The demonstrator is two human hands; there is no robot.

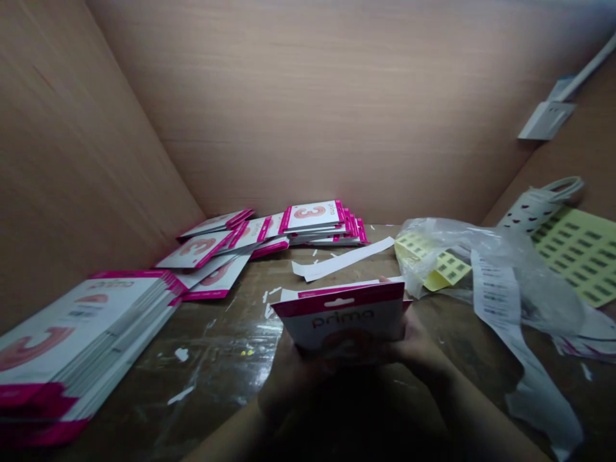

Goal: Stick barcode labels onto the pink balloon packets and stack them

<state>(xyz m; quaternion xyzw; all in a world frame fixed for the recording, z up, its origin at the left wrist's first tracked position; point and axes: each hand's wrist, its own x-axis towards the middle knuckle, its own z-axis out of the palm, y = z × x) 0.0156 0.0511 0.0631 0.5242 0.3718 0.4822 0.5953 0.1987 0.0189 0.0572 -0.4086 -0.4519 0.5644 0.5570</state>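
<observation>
Both my hands hold a white and pink packet [344,317] marked "prima", upright and low in the middle of the view. My left hand [289,378] grips its lower left side, and my right hand [418,350] grips its right side with fingers behind it. Both hands are in shadow. A tall stack of the same packets [72,340] with a pink "3" lies at the left. More such packets [269,234] lie spread out at the back of the table.
The brown taped table top [226,359] carries white paper strips [344,258] and scraps. At the right lie a clear plastic bag [486,269], yellow label sheets [580,250], a long backing strip [529,372] and a white power strip [534,208]. Wooden panels enclose the space.
</observation>
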